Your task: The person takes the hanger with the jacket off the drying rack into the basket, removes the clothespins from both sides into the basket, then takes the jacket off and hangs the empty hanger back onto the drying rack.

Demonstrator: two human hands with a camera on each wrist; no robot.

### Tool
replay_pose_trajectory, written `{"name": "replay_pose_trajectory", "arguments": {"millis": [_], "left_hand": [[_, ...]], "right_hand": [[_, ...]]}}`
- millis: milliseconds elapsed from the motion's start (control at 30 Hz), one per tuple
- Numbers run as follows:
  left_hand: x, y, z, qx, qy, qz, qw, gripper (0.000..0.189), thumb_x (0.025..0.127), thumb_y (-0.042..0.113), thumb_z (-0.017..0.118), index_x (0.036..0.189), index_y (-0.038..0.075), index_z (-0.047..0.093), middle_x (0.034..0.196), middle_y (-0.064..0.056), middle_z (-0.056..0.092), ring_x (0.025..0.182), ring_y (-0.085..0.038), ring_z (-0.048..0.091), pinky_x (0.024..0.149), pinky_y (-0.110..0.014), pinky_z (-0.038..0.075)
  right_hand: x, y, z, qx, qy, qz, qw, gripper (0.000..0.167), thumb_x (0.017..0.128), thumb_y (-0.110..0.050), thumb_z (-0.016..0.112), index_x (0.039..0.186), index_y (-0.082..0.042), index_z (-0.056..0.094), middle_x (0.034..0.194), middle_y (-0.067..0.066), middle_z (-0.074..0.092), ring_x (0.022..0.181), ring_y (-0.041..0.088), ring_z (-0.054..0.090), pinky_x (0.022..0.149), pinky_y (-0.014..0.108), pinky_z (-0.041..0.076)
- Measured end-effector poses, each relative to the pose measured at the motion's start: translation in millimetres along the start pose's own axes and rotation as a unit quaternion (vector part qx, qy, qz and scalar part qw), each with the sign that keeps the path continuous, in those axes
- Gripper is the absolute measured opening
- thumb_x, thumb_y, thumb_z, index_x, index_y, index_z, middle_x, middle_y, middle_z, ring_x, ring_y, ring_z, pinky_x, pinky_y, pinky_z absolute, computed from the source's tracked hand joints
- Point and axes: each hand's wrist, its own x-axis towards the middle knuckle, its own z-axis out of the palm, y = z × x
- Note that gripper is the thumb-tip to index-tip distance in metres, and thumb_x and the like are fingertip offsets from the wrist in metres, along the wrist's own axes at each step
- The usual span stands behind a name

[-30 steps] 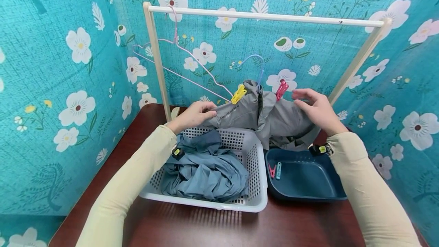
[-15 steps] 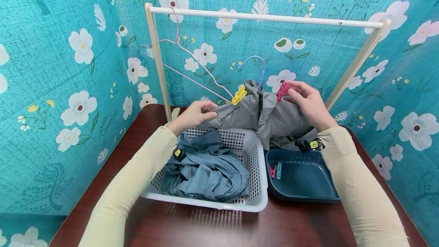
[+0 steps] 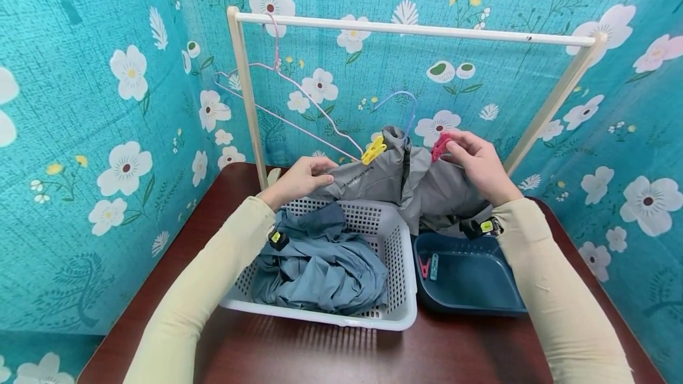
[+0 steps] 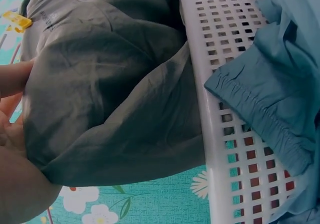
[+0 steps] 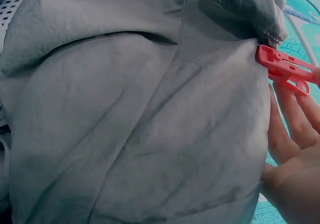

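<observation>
A grey jacket (image 3: 368,179) hangs on a blue hanger (image 3: 412,112), of which only the hook shows above the collar. A yellow clothespin (image 3: 374,150) is clipped to the left shoulder. My left hand (image 3: 299,181) pinches the jacket's left shoulder between thumb and fingers. On the opposite shoulder, my right hand (image 3: 482,165) pinches a red clothespin (image 3: 440,147) from its handle end. In the right wrist view the jaws of that red clothespin (image 5: 285,67) sit on the grey fabric's edge beside the collar, and the fingers lie behind it.
A grey-white basket (image 3: 408,265) holds crumpled blue clothing (image 3: 325,271) in front of the jacket. Right of it, a dark blue tub (image 3: 475,277) contains a pink clothespin (image 3: 424,266) and a teal clothespin (image 3: 434,266). A pink hanger (image 3: 276,46) hangs on the rack's white rod (image 3: 416,29).
My right hand has moved left from beside the right shoulder and taken hold of the red clothespin. The left hand stays at the left shoulder.
</observation>
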Motion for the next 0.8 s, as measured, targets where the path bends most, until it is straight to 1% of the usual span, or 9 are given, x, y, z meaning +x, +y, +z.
{"name": "replay_pose_trajectory", "arguments": {"millis": [133,233,333,467,567,667,733,800], "left_hand": [[0.6,0.5,1.9,0.000,0.004,0.001,1.0000,0.029,0.097,0.009,0.055,0.125,0.006,0.059,0.122,-0.009,0.059,0.112,-0.021,0.054,0.090,-0.040,0.045],[1.1,1.4,2.4,0.002,0.012,0.005,0.9999,0.027,0.096,0.008,0.055,0.123,0.007,0.060,0.118,-0.009,0.060,0.107,-0.021,0.056,0.087,-0.040,0.046],[2.0,1.7,2.5,0.015,0.019,0.008,0.9997,0.026,0.096,0.008,0.056,0.121,0.006,0.061,0.115,-0.009,0.061,0.104,-0.021,0.057,0.085,-0.040,0.047],[2.7,2.4,2.6,0.047,0.026,0.007,0.9985,0.026,0.095,0.008,0.057,0.121,0.007,0.062,0.116,-0.008,0.061,0.106,-0.021,0.057,0.086,-0.039,0.047],[2.9,3.3,3.3,0.062,0.031,0.004,0.9976,0.026,0.095,0.009,0.057,0.120,0.009,0.063,0.117,-0.007,0.061,0.109,-0.020,0.056,0.087,-0.039,0.046],[2.7,4.6,4.3,0.070,0.037,0.003,0.9969,0.025,0.095,0.010,0.058,0.119,0.010,0.064,0.118,-0.006,0.061,0.109,-0.020,0.056,0.087,-0.039,0.046],[2.3,5.1,5.0,0.074,0.042,0.002,0.9964,0.024,0.095,0.010,0.057,0.118,0.011,0.064,0.116,-0.005,0.061,0.106,-0.019,0.058,0.085,-0.038,0.047],[1.9,5.0,5.8,0.081,0.047,0.002,0.9956,0.022,0.096,0.010,0.057,0.116,0.012,0.065,0.113,-0.004,0.063,0.100,-0.017,0.059,0.080,-0.036,0.048]], "right_hand": [[-0.6,-1.7,-0.1,0.007,-0.003,-0.002,1.0000,0.039,0.097,-0.024,0.055,0.132,-0.007,0.054,0.110,0.002,0.062,0.100,0.010,0.059,0.084,0.022,0.048],[0.4,-2.8,0.2,0.003,-0.003,-0.013,0.9999,0.037,0.097,-0.024,0.054,0.130,-0.006,0.055,0.109,0.002,0.062,0.099,0.011,0.059,0.084,0.021,0.048],[0.9,-2.5,-0.2,-0.007,0.002,-0.021,0.9998,0.034,0.097,-0.023,0.055,0.126,-0.006,0.058,0.107,0.000,0.063,0.099,0.011,0.059,0.084,0.021,0.048],[0.6,-0.6,-1.2,-0.020,0.007,-0.021,0.9996,0.032,0.097,-0.022,0.055,0.124,-0.006,0.060,0.105,-0.002,0.064,0.098,0.011,0.059,0.084,0.019,0.047],[0.0,0.8,-2.0,-0.036,0.011,-0.015,0.9992,0.034,0.097,-0.024,0.056,0.125,-0.005,0.061,0.105,-0.003,0.065,0.099,0.010,0.059,0.084,0.018,0.046],[0.0,1.7,-2.1,-0.055,0.018,-0.006,0.9983,0.039,0.096,-0.027,0.056,0.128,-0.004,0.059,0.108,-0.004,0.064,0.101,0.009,0.058,0.086,0.018,0.046],[0.7,1.7,-1.9,-0.058,0.025,-0.003,0.9980,0.042,0.096,-0.029,0.057,0.129,-0.004,0.058,0.111,-0.005,0.063,0.103,0.008,0.058,0.086,0.019,0.046],[1.0,1.2,-2.0,-0.051,0.038,-0.005,0.9980,0.044,0.095,-0.029,0.057,0.130,-0.002,0.057,0.114,-0.005,0.062,0.103,0.008,0.058,0.086,0.018,0.045]]}}
